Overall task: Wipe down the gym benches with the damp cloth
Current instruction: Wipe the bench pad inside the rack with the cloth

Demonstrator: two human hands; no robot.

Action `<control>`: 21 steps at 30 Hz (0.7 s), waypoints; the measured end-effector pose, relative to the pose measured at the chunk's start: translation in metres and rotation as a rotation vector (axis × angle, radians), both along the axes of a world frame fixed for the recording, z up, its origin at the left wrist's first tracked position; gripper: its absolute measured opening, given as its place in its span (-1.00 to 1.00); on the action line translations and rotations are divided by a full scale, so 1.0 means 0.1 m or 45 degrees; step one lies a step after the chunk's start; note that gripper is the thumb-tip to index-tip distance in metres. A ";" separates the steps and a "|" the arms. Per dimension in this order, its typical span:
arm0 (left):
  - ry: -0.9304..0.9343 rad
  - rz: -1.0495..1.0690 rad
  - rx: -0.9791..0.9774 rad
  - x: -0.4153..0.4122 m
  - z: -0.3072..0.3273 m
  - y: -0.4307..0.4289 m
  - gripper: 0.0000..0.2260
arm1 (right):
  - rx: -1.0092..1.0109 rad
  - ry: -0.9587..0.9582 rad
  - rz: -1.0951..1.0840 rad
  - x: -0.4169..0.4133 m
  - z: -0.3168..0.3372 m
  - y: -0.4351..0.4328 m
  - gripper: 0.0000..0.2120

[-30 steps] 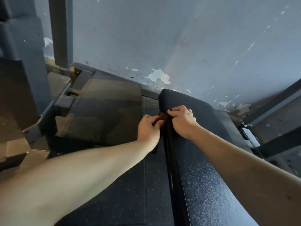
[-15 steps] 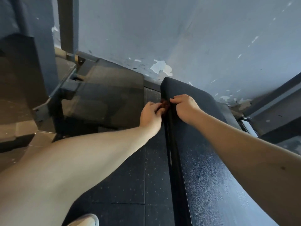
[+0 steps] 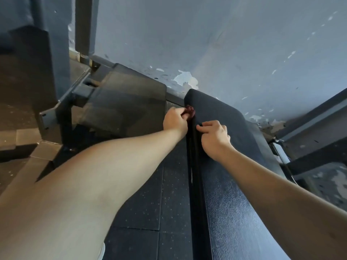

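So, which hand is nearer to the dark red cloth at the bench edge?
Left. The left hand pinches the cloth at the bench side; the right hand lies on the bench top, apart from the cloth.

The black padded counter (image 3: 234, 203) stood on the speckled rubber floor (image 3: 150, 194). On the counter's left edge rested the right hand (image 3: 214, 136), fingers curled. Farther along that edge, the left hand (image 3: 174, 120) pinched a dark red cloth (image 3: 190, 111) against the counter's side.
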State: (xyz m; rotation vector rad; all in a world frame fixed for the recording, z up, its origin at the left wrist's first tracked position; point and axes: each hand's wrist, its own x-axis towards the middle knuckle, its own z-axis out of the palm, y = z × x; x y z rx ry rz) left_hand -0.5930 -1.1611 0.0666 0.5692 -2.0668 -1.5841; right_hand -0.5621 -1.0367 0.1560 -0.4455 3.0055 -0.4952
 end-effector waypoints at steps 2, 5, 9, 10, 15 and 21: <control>-0.018 -0.017 -0.003 0.04 -0.01 0.03 -0.78 | 0.016 -0.038 -0.002 0.02 0.03 0.02 -0.42; 0.062 -0.082 0.017 0.34 -0.12 0.13 -0.84 | 0.018 -0.049 0.017 0.04 0.04 0.04 -0.41; 0.074 -0.166 0.008 0.72 -0.21 0.24 -0.85 | 0.013 -0.056 0.017 0.05 0.04 0.03 -0.43; 0.077 -0.165 -0.009 0.76 -0.22 0.25 -0.84 | 0.005 -0.062 0.013 0.07 0.05 0.03 -0.45; 0.055 -0.088 -0.119 0.47 -0.10 0.11 -0.83 | -0.005 -0.068 -0.006 0.09 0.07 0.00 -0.44; -0.031 -0.040 -0.089 0.26 -0.06 0.10 -0.80 | 0.023 -0.076 -0.021 0.09 0.07 0.00 -0.44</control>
